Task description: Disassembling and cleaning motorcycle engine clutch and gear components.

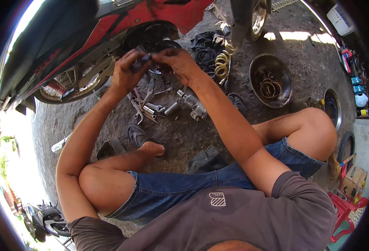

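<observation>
Both of my hands are raised close together in front of the opened side of a red and black motorcycle (pixel 109 31). My left hand (pixel 128 69) is closed with its fingers bent round a small dark part (pixel 144 60), whose kind I cannot make out. From the other side, my right hand (pixel 177 62) pinches at the same spot, thumb and fingertips together. Behind the fingers sits a round, dark engine opening (pixel 151 35), partly hidden by the hands. Below them on the ground lie several wrenches and sockets (pixel 144 104) and a metal air tool (pixel 191 103).
A round metal basin (pixel 270 81) with rings and small parts stands to the right. A coiled yellow hose (pixel 222 62) lies beside black cloth and tubing (pixel 205 48). Dark pads (pixel 207 159) rest between my legs. At the far right are a cardboard box (pixel 354 182) and a red stool (pixel 345 209).
</observation>
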`<state>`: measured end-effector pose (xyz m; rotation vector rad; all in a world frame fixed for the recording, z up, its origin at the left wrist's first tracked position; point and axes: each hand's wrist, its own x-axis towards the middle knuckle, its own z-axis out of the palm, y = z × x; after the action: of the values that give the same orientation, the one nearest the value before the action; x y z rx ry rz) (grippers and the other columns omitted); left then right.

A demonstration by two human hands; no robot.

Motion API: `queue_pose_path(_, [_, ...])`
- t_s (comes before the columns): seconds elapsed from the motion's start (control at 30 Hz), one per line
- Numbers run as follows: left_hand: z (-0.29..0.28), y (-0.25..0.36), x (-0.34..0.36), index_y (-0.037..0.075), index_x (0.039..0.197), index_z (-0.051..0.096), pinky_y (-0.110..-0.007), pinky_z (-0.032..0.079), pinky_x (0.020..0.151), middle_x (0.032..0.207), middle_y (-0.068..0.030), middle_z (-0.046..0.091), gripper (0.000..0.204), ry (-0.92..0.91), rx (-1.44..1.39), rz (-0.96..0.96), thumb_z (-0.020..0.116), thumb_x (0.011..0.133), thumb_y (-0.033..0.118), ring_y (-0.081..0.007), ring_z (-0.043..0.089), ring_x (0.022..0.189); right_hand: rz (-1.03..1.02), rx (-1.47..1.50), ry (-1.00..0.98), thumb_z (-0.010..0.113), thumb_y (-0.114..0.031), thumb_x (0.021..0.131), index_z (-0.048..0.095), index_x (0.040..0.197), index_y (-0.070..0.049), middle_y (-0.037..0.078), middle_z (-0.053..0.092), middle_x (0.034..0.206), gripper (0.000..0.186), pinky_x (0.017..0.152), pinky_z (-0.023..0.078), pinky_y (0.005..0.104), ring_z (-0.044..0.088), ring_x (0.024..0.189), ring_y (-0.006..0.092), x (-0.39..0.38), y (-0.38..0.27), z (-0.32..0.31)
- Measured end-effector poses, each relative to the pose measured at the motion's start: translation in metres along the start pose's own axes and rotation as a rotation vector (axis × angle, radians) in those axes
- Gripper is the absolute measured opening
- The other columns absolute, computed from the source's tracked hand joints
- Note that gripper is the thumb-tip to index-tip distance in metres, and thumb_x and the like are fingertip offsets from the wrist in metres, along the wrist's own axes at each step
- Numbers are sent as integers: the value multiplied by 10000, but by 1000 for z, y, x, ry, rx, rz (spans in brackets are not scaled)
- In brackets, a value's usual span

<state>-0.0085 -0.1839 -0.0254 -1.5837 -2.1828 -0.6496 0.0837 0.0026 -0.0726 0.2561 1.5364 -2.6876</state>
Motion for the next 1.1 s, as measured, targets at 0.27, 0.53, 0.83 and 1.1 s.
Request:
queue_pose_path(0.27, [4,-6,-5,-9,937,723,-290,532,683,793,-45,715,213,197,-739,-711,784,880,187,-118,650,717,-222,-301,-80,734,-212,953,681,1217,1,71,715,853,343,516,540,292,669,575,151,-3,32,41])
queue_pose_path(0.53, [9,-7,-32,-3,928,735,-299,564,675,873,-63,739,227,347,-1066,-1033,816,856,196,-131,680,757,-667,-953,230,803,-172,866,721,894,14,124,699,695,205,532,510,335,670,548,171,0,48,38])
queue_pose_path(0.83, [-11,-29,-46,22,1001,754,-274,551,725,911,-35,746,337,232,-642,-786,886,807,264,-94,658,800,-740,-710,382,789,-114,887,701,1020,-20,75,697,862,185,592,489,304,628,634,130,2,32,44])
queue_pose_path(1.1, [-10,-9,-46,19,1025,738,-262,524,808,944,-35,744,286,82,-685,-551,876,814,155,-65,631,883,-458,-626,8,746,-87,925,755,1024,-11,20,725,793,125,570,456,242,588,641,57,-7,-2,40])
